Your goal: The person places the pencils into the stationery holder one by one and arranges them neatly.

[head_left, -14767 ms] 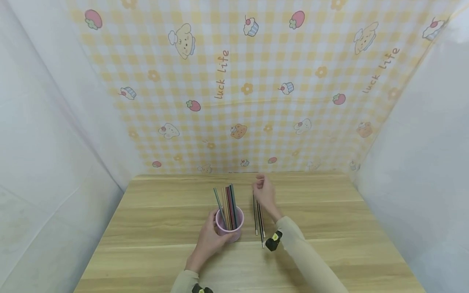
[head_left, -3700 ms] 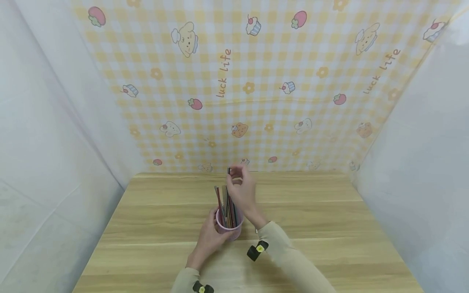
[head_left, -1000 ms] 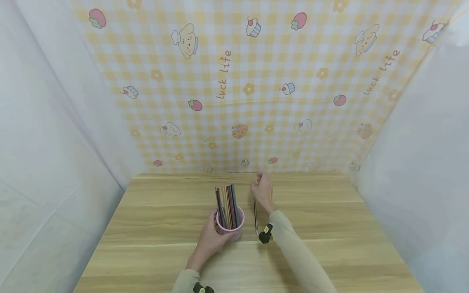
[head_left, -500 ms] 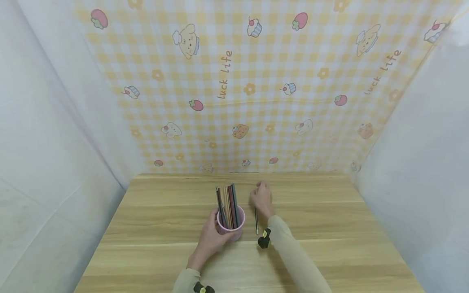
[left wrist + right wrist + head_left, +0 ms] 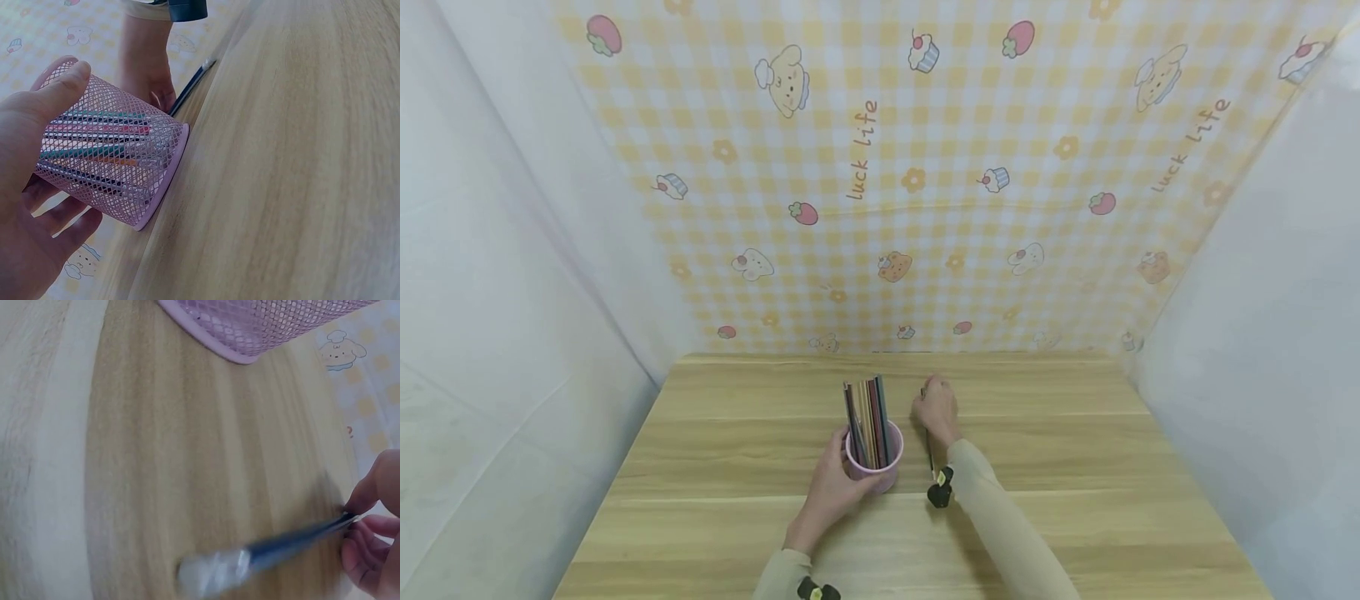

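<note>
A pink mesh pencil cup stands upright on the table, with several pencils leaning in it. My left hand grips the cup from its left side, thumb across the near side and fingers behind. To the right of the cup, my right hand pinches a dark pencil between thumb and fingers at its far end. The eraser end of this pencil, blurred in the right wrist view, points back toward the wrist. Whether that end touches the table I cannot tell.
The wooden table ends at a yellow checked cloth hung behind it. White panels stand at the left and right. Black cameras are strapped to both wrists.
Several pencils lay right of the cup 14.8 s ago; one, now in my right hand, shows there. Its eraser end has swung slightly right in the last half second. The left hand keeps its hold.
</note>
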A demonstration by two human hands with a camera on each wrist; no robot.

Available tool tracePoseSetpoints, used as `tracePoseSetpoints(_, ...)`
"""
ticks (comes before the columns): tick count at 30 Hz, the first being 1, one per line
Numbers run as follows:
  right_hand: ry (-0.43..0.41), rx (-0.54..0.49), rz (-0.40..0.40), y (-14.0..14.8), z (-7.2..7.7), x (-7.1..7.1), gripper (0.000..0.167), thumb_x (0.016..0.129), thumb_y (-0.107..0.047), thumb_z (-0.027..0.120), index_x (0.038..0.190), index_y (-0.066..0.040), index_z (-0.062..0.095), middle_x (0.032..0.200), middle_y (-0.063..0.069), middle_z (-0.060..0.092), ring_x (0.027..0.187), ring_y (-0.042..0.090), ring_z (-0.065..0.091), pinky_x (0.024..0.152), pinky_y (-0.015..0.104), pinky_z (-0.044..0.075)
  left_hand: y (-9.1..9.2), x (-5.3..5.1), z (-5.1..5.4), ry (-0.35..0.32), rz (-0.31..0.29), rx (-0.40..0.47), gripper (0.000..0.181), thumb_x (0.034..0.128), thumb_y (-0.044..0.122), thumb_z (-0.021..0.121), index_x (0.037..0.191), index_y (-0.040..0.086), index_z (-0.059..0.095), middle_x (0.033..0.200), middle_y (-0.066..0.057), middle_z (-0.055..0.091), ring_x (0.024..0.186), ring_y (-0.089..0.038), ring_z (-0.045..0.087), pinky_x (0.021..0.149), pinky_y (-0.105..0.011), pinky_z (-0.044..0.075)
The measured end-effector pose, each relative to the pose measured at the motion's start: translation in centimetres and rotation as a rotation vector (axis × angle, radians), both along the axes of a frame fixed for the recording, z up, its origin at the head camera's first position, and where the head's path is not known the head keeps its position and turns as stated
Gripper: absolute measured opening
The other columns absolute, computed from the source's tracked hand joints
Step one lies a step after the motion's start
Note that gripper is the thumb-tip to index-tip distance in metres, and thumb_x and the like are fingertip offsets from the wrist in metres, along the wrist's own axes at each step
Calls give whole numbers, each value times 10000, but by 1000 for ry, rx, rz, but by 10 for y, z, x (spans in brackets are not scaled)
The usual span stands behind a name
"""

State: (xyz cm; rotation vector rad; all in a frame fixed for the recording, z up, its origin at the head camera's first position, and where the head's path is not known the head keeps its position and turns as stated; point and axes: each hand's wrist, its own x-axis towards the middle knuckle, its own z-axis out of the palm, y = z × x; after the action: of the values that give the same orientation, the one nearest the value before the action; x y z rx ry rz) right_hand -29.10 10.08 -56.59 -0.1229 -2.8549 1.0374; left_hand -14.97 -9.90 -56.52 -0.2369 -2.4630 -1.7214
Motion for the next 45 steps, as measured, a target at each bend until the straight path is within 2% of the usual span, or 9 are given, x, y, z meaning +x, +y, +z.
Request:
tracePoseSetpoints(5,-8,25,6,0,5,0,37,772,12,583,788,-20,574,866,173,601,774,305,562,649,430,516,-1,-1,0,-2,-10,12,955,690,244,938,1471,112,404,1423,-159,551,1317,-341,557,1125,-492,481)
tracePoseSetpoints(8,-5,39,16,1,6,0,207,774,15,579,645,-98,463,721,101,527,653,243,488,531,349,418,-1,-1,0,4,-10,9,957,692,259,940,1471,109,404,1420,-157,555,1314,-341,561,1119,-495,487)
tracePoseSetpoints(11,-12,37,29,3,6,-1,270,798,12,578,611,-108,425,637,69,478,579,212,445,478,317,359,-1,0,-1,7,-8,0,968,693,288,941,1476,107,402,1420,-158,557,1308,-343,565,1112,-499,493)
tracePoseSetpoints(14,3,29,34,5,7,-1,134,839,-11,604,719,-49,557,707,95,576,638,222,535,534,339,470,-2,-1,-1,9,-7,-7,977,696,310,939,1483,109,396,1423,-160,554,1308,-347,565,1110,-503,493)
tracePoseSetpoints(16,17,10,36,5,9,0,39,862,-28,621,861,9,634,822,151,661,733,266,621,635,387,565,-2,-1,-1,10,-7,-7,979,695,310,940,1483,108,395,1424,-163,553,1309,-353,563,1110,-505,493)
tracePoseSetpoints(20,63,-30,45,6,13,1,213,880,-45,634,1056,74,647,1000,237,702,880,347,681,784,467,612,-1,-1,0,7,-7,-7,969,694,288,941,1477,111,399,1425,-162,553,1314,-351,561,1114,-499,491)
tracePoseSetpoints(28,126,-75,40,6,15,0,243,879,-64,649,1086,64,646,1012,253,716,890,356,705,776,451,619,0,0,0,6,-3,-14,952,695,273,939,1467,113,405,1414,-161,560,1306,-344,566,1113,-497,493)
tracePoseSetpoints(33,174,-111,40,5,19,0,221,867,-65,678,1051,50,638,941,225,734,780,294,702,677,389,611,0,0,-1,17,6,-27,933,696,269,936,1455,113,416,1396,-160,575,1287,-340,581,1101,-506,503)
tracePoseSetpoints(45,274,-222,73,-1,54,4,251,859,-60,670,1087,41,642,926,200,727,785,312,717,688,403,627,-1,1,1,30,-7,-28,926,719,261,927,1466,108,403,1404,-161,566,1296,-353,573,1091,-500,511)
